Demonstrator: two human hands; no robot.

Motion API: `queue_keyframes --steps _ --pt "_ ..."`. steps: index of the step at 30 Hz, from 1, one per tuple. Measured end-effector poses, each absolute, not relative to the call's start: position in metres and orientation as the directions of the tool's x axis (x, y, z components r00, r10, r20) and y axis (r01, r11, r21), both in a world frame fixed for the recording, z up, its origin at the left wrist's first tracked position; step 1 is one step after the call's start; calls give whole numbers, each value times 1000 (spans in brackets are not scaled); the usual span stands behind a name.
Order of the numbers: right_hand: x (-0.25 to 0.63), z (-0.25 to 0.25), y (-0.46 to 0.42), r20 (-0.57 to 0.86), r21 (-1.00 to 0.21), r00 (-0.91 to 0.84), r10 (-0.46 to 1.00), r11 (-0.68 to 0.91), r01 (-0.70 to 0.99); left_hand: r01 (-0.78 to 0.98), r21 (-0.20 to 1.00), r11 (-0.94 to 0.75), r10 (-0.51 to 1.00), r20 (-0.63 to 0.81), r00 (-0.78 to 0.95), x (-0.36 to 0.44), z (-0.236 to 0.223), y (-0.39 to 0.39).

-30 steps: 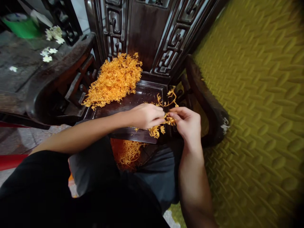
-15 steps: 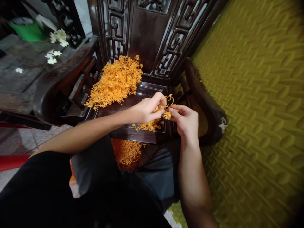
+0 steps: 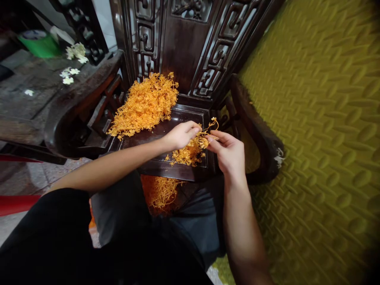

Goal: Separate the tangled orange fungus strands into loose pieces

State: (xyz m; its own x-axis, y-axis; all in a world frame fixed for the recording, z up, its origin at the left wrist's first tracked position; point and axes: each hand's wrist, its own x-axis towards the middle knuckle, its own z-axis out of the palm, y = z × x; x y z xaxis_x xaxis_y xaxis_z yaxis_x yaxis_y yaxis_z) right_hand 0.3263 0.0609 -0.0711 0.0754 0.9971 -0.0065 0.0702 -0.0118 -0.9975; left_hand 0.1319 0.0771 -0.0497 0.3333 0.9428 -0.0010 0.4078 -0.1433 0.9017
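Observation:
My right hand (image 3: 232, 153) pinches a small cluster of orange stringy stalks with frilly heads (image 3: 203, 142) between thumb and fingertips. One thin stalk curls up above the fingers. Just left of it, my left hand (image 3: 181, 135) has its thumb and fingers closed at the edge of the same cluster; what lies in its fingertips is mostly hidden. Below both hands is a small pile of the orange pieces (image 3: 188, 156) on the dark wooden chair seat (image 3: 166, 168). A much larger orange heap (image 3: 148, 103) rests at the seat's back left.
More orange strands (image 3: 163, 192) lie below the seat's front edge, between my knees. A carved chair back (image 3: 182, 51) and curved right armrest (image 3: 258, 126) surround the seat. At left, a wooden table (image 3: 18, 103) holds a green tape roll (image 3: 41, 46) and white flowers (image 3: 67, 75). Yellow textured matting (image 3: 320, 118) covers the right.
My left hand has shifted slightly left and down, away from my right fingertips. It uncovers more of the cluster and the small pile. My right hand has barely moved.

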Motion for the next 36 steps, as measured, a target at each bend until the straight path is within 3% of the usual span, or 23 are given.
queue_keyframes --steps 4,7,10,16,21,23,26,29,32,36 --pt "327 -72 60 50 -994 72 996 43 97 636 650 -416 884 124 452 137 -45 67" --pt "326 -72 59 76 -995 90 993 69 73 731 457 -507 852 136 506 143 -45 62" --pt "324 -69 57 62 -997 95 994 59 40 753 345 -561 827 190 529 146 -48 61" --pt "324 -64 58 86 -996 202 976 77 48 552 225 -803 588 448 673 145 -61 59" --pt "321 -64 67 105 -993 269 957 90 70 453 132 -882 441 571 692 143 -66 51" --pt "324 -64 72 119 -993 323 939 105 60 335 115 -935 338 572 747 142 -65 44" --pt "331 -65 77 120 -992 373 920 130 -1 156 198 -968 245 591 769 140 -61 37" --pt "337 -68 74 90 -993 315 945 111 -50 168 476 -863 481 677 557 134 -58 42" --pt "337 -70 69 79 -995 263 961 92 -38 247 712 -657 750 587 305 124 -56 57" --pt "335 -70 68 89 -996 230 969 90 5 346 803 -485 872 413 263 113 -52 73"
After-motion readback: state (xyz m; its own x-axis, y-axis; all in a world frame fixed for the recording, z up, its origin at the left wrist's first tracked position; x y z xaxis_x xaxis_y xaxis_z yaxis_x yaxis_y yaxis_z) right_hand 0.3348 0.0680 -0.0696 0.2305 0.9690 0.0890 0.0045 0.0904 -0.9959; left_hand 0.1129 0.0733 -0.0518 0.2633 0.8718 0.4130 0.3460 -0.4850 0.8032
